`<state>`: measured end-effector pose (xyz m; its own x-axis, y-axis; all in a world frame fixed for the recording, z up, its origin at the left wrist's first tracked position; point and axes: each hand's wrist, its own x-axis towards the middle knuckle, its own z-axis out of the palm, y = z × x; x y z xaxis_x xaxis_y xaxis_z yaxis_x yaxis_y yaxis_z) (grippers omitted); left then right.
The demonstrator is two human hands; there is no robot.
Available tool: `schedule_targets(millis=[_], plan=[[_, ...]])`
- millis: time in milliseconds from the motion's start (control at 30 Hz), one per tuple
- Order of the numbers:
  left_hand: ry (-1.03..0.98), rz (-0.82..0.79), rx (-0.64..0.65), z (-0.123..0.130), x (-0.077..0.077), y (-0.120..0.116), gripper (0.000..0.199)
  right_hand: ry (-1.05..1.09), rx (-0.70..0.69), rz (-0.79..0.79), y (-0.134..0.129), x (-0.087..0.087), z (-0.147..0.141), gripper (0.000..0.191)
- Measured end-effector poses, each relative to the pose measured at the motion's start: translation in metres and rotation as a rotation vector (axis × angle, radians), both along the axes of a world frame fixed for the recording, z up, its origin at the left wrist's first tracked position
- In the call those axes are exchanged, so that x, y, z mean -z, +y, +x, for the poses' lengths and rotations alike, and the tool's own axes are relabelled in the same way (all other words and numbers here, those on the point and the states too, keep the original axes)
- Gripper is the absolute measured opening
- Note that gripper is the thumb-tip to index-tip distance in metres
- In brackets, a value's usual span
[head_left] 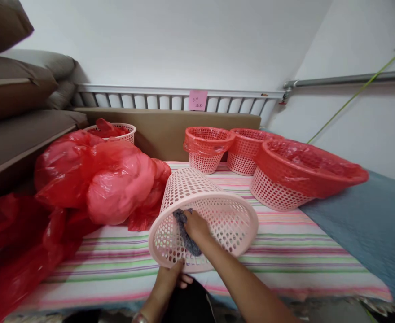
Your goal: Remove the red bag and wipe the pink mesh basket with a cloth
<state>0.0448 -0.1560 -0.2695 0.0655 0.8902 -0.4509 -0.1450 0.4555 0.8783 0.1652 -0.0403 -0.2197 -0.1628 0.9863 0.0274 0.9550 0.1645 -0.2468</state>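
A pale pink perforated basket (197, 186) lies on its side on the striped cloth (285, 251), its open mouth facing me. My left hand (172, 276) grips the near lower part of its rim, thumb over the edge. Inside the mouth, my right hand (195, 226) holds a bunched grey cloth (188, 237) near the left inner wall, and part of the cloth hangs below the fingers.
Filled red plastic bags (120, 184) lie at the left, before another basket (130, 134). Red-lined baskets stand behind and right, the nearest one (278, 190) close to the blue surface (369, 224). Grey-brown cushions (19, 85) are stacked at far left.
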Motion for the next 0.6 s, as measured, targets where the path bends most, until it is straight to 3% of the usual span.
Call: schedule_targets(millis=[233,600], plan=[[-0.007,0.017,-0.004,0.000,0.001,0.000,0.063,-0.044,-0.033,0.041,-0.033,0.000,0.003,0.035],[-0.018,0.020,-0.003,0.002,0.003,0.001,0.061,-0.016,-0.027,0.058,-0.035,0.003,0.005,0.035]])
